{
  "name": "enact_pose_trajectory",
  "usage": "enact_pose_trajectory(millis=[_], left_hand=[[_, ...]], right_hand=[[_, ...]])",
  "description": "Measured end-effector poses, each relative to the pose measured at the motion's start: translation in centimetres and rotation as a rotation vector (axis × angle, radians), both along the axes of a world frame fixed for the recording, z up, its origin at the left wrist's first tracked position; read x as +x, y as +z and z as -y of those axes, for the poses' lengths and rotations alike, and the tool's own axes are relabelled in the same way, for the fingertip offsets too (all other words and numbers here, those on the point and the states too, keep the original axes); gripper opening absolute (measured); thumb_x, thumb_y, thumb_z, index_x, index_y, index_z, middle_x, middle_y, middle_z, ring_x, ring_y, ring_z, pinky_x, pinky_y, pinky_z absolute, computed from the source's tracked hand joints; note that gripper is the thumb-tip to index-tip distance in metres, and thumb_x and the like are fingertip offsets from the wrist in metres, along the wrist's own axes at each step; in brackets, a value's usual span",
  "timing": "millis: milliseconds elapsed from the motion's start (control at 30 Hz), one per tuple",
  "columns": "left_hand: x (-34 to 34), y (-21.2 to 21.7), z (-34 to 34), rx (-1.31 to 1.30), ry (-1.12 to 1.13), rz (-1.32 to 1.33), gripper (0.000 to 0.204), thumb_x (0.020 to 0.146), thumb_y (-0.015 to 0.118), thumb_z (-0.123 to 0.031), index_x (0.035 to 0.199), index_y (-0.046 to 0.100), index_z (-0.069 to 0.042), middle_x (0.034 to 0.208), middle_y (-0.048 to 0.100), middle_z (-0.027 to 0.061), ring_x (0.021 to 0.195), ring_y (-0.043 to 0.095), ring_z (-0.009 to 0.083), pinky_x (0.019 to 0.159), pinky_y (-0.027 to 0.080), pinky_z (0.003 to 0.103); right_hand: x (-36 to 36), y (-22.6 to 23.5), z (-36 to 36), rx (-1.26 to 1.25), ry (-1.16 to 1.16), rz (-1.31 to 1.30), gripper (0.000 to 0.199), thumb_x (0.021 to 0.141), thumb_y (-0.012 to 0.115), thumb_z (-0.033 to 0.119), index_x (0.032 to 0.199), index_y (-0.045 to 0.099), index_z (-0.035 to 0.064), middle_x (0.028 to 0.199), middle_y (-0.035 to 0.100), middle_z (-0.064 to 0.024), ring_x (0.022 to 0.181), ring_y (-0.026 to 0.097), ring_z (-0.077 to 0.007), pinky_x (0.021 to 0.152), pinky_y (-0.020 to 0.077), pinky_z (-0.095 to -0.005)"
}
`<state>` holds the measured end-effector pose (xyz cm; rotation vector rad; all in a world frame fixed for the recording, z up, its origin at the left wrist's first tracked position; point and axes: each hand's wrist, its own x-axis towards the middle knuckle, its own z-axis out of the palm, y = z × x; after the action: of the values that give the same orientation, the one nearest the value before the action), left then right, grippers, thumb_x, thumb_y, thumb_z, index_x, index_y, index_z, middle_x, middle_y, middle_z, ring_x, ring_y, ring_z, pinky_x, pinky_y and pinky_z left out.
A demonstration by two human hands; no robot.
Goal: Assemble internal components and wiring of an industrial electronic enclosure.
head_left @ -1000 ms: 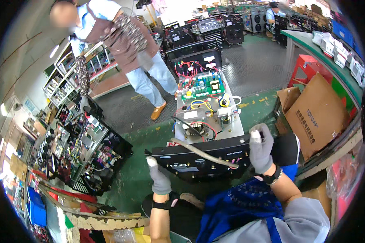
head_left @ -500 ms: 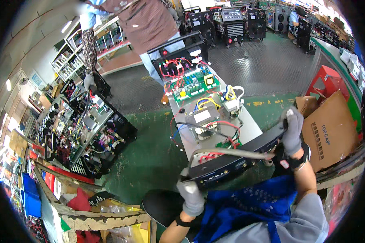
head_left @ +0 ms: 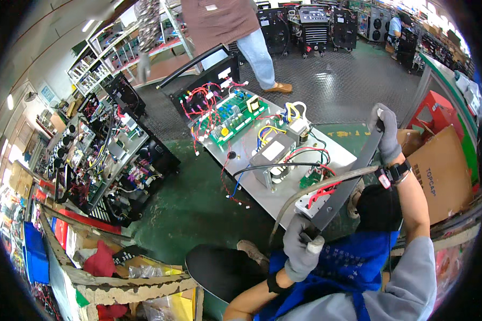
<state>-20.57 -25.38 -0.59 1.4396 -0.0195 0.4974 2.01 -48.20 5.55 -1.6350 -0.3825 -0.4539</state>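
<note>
In front of me is an open electronics chassis [head_left: 332,150], a flat metal base with a black panel at each end. My left hand [head_left: 301,249], in a grey glove, is closed on the lower end of the near black panel [head_left: 345,192]. At that panel's upper right end my right hand [head_left: 385,134], also gloved, is wrapped around it. A large transformer [head_left: 270,155] and a green circuit board [head_left: 235,120] with red wires sit on the base. A thick grey cable [head_left: 316,187] loops over the near panel toward my right wrist.
Another opened chassis [head_left: 118,155] stands at the left. A person in a brown apron [head_left: 219,18] stands beyond the far panel. A cardboard box [head_left: 436,176] and a red box [head_left: 439,117] are at the right. A worn wooden frame [head_left: 128,291] borders the lower left.
The chassis has turned, its near panel now slanting steeply up to the right. My left hand moved right, my right hand upward, both still gripping. The co-worker's hand left the left chassis.
</note>
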Motion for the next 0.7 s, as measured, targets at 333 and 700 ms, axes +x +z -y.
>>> enact_pose_trajectory(millis=[333, 700], left_hand=[[1.2, 3.1, 3.2, 0.248, -0.302, 0.132, 0.049, 0.075, 0.07, -0.05, 0.088, 0.057, -0.005, 0.086, 0.056, 0.0108, 0.073, 0.058, 0.0288, 0.065, 0.047, 0.037], [6.5, 7.5, -4.1, 0.725, -0.249, 0.166, 0.046, 0.07, 0.078, -0.038, 0.098, 0.06, -0.006, 0.09, 0.057, 0.0099, 0.085, 0.055, 0.0303, 0.072, 0.044, 0.04]], right_hand=[[2.9, 0.2, 6.7, 0.221, 0.1, -0.135, 0.027, 0.084, 0.046, 0.033, 0.071, 0.043, 0.0093, 0.057, 0.035, 0.0033, 0.049, 0.033, -0.0087, 0.046, 0.0254, -0.0261], [7.0, 0.5, 8.4, 0.178, 0.264, -0.163, 0.032, 0.086, 0.05, 0.037, 0.074, 0.044, 0.0084, 0.056, 0.036, 0.0018, 0.048, 0.033, -0.011, 0.048, 0.0268, -0.0273]])
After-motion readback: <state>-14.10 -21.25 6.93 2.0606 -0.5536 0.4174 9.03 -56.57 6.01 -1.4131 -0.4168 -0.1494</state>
